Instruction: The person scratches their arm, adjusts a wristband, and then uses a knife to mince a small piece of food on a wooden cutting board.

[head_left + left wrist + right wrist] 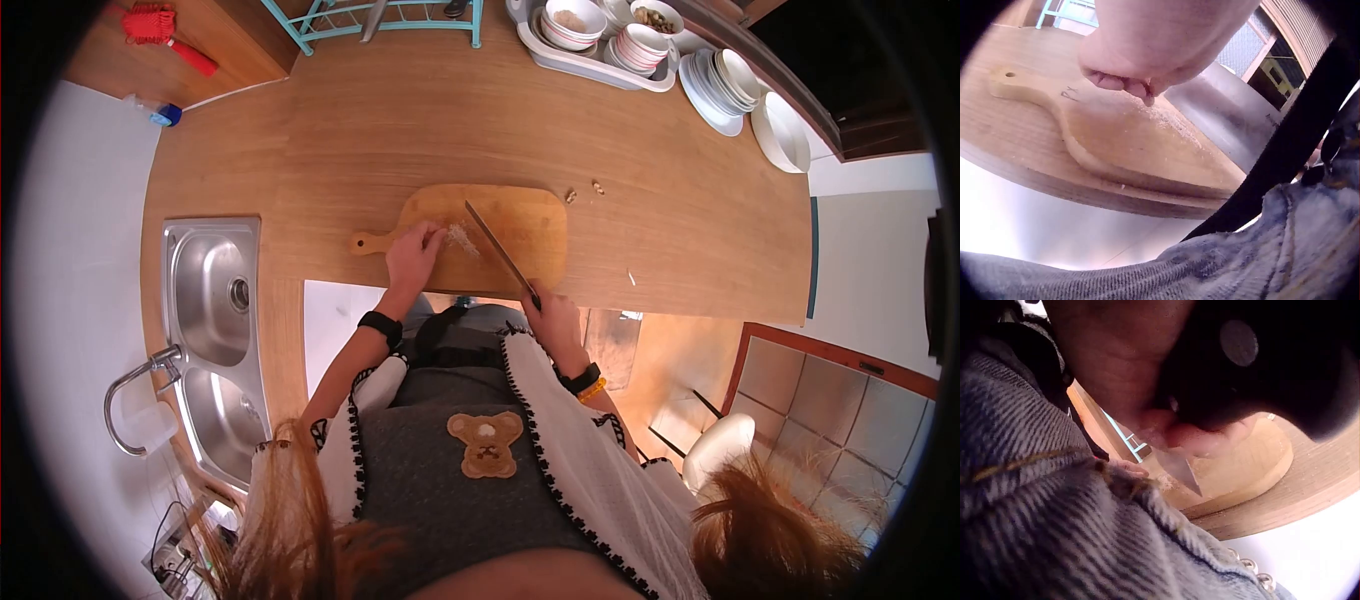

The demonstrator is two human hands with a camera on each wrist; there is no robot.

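Note:
A wooden cutting board (540,215) lies at the counter's front edge, its handle pointing left. On it is a small pale pile of finely cut bits (461,239). The right hand (555,322) grips the black handle of a knife (495,243), whose blade slants across the board, right of the pile. Beside the pile, on its left, is the left hand (412,258) with curled fingers; nothing is visible in them. In the left wrist view the left hand (1166,44) is above the board (1104,134). The right wrist view shows the blade (1179,470) below the right hand (1129,369).
Small brown pieces (571,196) and a white sliver (631,278) lie right of the board. A tray (590,68) of bowls, stacked plates (712,95) and a large bowl (780,133) stand back right. A turquoise rack (400,22) is behind; a double sink (212,290) is left.

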